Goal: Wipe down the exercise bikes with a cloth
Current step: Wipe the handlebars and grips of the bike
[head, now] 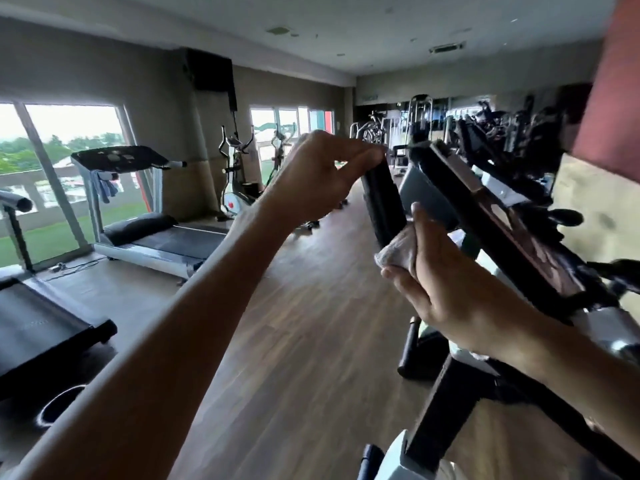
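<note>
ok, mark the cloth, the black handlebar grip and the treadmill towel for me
cloth [396, 252], head view, on the bunched white fabric.
black handlebar grip [382, 206], head view, mid-length of the grip.
treadmill towel [104, 185], head view, on the hanging blue fabric.

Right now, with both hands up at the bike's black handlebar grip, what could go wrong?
The white folded cloth, pinched loosely in the right hand, could slip off the black padded handlebar grip. The left hand only pinches the grip's top, so the bar may shift. The image is blurred, so contact is uncertain.
</note>
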A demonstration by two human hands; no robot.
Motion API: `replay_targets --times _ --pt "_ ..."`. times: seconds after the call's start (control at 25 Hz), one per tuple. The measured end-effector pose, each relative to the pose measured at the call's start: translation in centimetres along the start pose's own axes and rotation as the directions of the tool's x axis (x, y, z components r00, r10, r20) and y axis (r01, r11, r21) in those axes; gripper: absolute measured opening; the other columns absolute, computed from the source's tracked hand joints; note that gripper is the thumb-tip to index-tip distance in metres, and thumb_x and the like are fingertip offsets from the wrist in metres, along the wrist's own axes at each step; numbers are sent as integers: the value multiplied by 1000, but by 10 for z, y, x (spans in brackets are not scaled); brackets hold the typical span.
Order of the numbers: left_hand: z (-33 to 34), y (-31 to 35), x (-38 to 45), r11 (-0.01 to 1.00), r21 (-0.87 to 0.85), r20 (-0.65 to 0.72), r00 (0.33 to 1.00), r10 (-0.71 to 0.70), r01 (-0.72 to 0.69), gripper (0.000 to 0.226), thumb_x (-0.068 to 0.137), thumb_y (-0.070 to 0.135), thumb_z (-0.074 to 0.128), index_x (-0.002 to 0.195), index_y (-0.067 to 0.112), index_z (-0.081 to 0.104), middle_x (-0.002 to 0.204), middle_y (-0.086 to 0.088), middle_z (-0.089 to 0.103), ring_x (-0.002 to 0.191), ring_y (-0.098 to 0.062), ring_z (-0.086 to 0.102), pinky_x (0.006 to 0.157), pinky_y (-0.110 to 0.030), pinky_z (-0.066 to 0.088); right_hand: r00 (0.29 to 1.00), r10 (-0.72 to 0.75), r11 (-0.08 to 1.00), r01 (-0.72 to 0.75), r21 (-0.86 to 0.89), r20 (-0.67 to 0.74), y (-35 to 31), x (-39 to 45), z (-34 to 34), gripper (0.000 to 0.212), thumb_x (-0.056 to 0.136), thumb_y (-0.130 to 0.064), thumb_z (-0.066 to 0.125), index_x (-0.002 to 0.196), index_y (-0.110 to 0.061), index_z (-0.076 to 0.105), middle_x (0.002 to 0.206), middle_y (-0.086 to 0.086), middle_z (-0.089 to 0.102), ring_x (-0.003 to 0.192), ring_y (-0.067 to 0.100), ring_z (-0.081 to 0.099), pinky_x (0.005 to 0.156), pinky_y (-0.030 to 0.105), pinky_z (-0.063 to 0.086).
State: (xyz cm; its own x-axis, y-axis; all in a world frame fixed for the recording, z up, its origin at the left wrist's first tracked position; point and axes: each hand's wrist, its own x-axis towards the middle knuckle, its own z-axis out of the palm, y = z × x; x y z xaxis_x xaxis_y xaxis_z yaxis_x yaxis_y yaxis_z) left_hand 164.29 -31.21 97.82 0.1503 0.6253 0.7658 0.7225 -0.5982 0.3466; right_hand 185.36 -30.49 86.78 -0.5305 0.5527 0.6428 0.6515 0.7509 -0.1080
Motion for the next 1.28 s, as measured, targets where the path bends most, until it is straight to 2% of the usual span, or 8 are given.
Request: replay_targets --times 0.16,0.24,0.32,0.44,0.6,0.8,0.96,1.28 --pt "1 -17 9 991 -84 33 994 108 -105 28 97 32 66 117 16 77 108 12 73 80 24 60 74 -8 50 971 22 952 -93 -293 -236 -21 7 11 81 103 -53 36 151 11 25 141 31 47 121 39 61 79 46 62" --pt "3 -21 11 981 -136 91 984 150 -137 29 101 30 62 124 16 73 107 16 70 78 24 60 75 -9 51 949 55 921 -169 -352 -310 -35 13 14 80 102 -52 36 150 11 28 140 29 48 123 37 59 81 44 62" --pt "8 -24 12 953 -240 106 971 214 -184 35 102 30 56 129 13 70 118 5 75 103 9 67 95 -22 54 925 72 878 -236 -416 -372 -43 17 17 79 102 -50 37 148 13 33 140 29 49 123 38 59 82 40 59" --pt "11 -35 17 917 -321 142 946 293 -236 31 104 27 54 126 14 72 120 4 75 110 -3 69 100 -27 53 899 96 827 -311 -469 -427 -51 19 24 77 102 -49 38 148 13 33 140 29 50 123 38 60 80 39 59" --pt "4 -46 32 871 -420 230 898 376 -257 24 104 31 56 110 21 78 102 10 77 91 -1 69 86 -25 52 883 115 809 -349 -472 -455 -52 17 26 78 103 -56 35 151 4 27 141 25 51 116 40 64 76 44 62" --pt "17 -58 41 733 -612 196 841 504 -296 33 107 30 48 106 14 77 98 4 77 88 -8 69 77 -19 46 868 139 811 -376 -448 -477 -58 14 27 78 102 -59 35 152 1 26 149 19 48 129 33 57 93 38 56" --pt "27 -66 48 646 -698 145 822 551 -310 37 106 30 46 107 10 77 95 -4 77 89 -19 70 80 -26 51 840 193 797 -436 -419 -507 -66 18 30 76 100 -55 43 151 -1 29 148 14 48 131 28 55 97 34 50" --pt "36 -76 77 495 -791 153 668 728 -359 43 100 36 45 99 7 76 90 -10 75 84 -25 67 77 -35 54 653 161 569 -674 -471 -740 -84 38 61 71 101 -59 39 148 -7 31 144 15 49 128 30 56 85 48 59"
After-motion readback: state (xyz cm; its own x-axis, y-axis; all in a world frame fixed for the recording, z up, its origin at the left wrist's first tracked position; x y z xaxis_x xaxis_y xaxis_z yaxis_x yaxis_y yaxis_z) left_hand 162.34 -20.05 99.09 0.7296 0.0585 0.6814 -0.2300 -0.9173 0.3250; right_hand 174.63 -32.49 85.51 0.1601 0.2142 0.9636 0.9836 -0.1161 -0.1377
